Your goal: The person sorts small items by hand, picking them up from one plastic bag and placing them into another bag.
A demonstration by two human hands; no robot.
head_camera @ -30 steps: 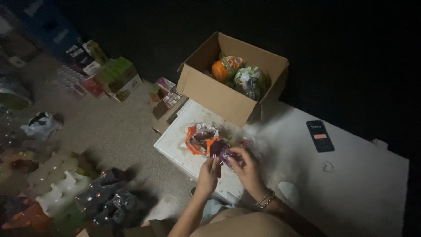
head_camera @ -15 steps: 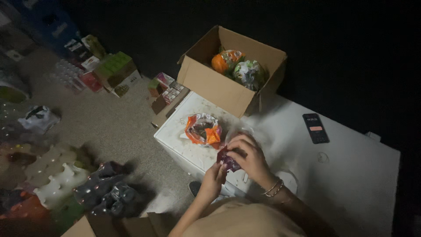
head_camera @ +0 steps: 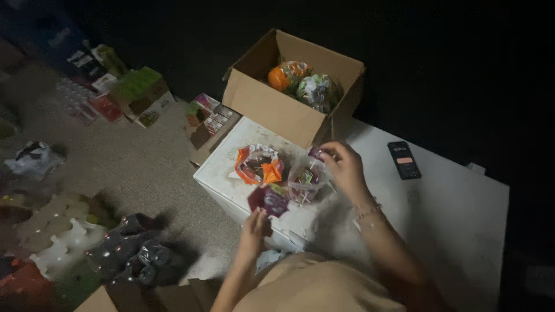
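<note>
My left hand (head_camera: pixel 254 226) holds a small dark-red packet (head_camera: pixel 269 199) just above the near edge of the white table (head_camera: pixel 457 219). My right hand (head_camera: pixel 344 167) grips the rim of a clear plastic bag (head_camera: pixel 305 180) that stands on the table with small colourful things inside. Just left of that bag lies an orange-and-dark bag (head_camera: pixel 258 164), open at the top. Behind both stands an open cardboard box (head_camera: pixel 277 107) holding an orange bundle (head_camera: pixel 287 75) and a green-and-white bundle (head_camera: pixel 317 91).
A black phone (head_camera: pixel 404 160) with a lit screen lies on the table's right side. On the carpet to the left are small boxes (head_camera: pixel 139 92), packets, a dark crumpled bag (head_camera: pixel 136 254) and white moulded trays (head_camera: pixel 55 242). Beyond the table it is dark.
My hands have separated: the right one moved up to the clear bag's rim, the left stays low with the dark-red packet. The view has shifted a little to the right.
</note>
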